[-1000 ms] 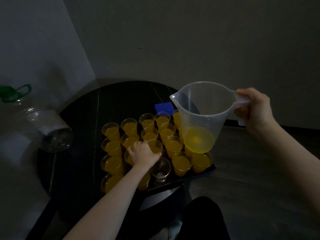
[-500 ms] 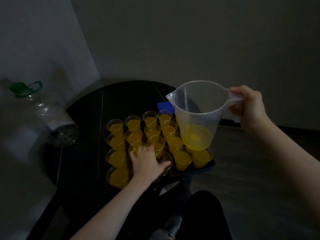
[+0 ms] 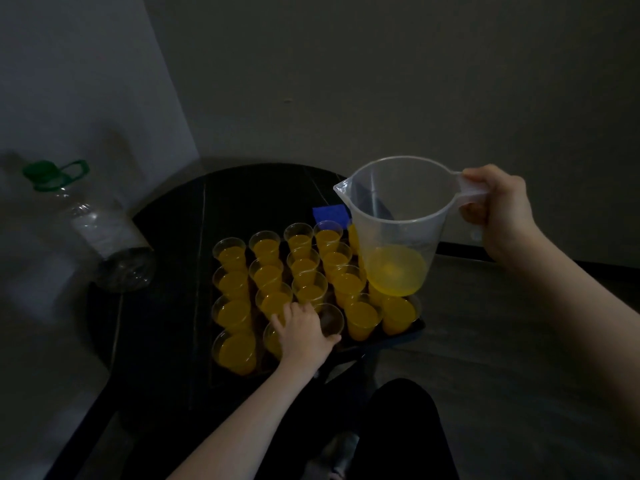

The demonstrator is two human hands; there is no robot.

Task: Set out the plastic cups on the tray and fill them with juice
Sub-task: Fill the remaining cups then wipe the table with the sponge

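Item one, the step in hand: we judge the filling nearly done. Our right hand [image 3: 498,216] grips the handle of the clear jug [image 3: 398,220], held upright above the far right of the tray [image 3: 412,332], with a shallow pool of juice [image 3: 396,270] at its bottom. Our left hand [image 3: 303,332] curls round the one empty cup [image 3: 330,320] in the near rows, thumb against its near side, steadying it among the filled cups [image 3: 235,258].

Item two, the next move: as we read it, the jug must swing left over the empty cup and tip slowly, spout low, since the neighbours stand touching and any overshoot lands in cups already full. Whether the remaining juice suffices we cannot tell.

Item three, the surface: a dark round table [image 3: 180,237], the tray sitting at its near right edge and overhanging slightly. A blue object [image 3: 329,213] lies just behind the cups. A large clear bottle [image 3: 100,230] with green cap stands tilted at the table's left.

Item four, the room: dim, plain grey walls meeting in a corner, greyish floor.
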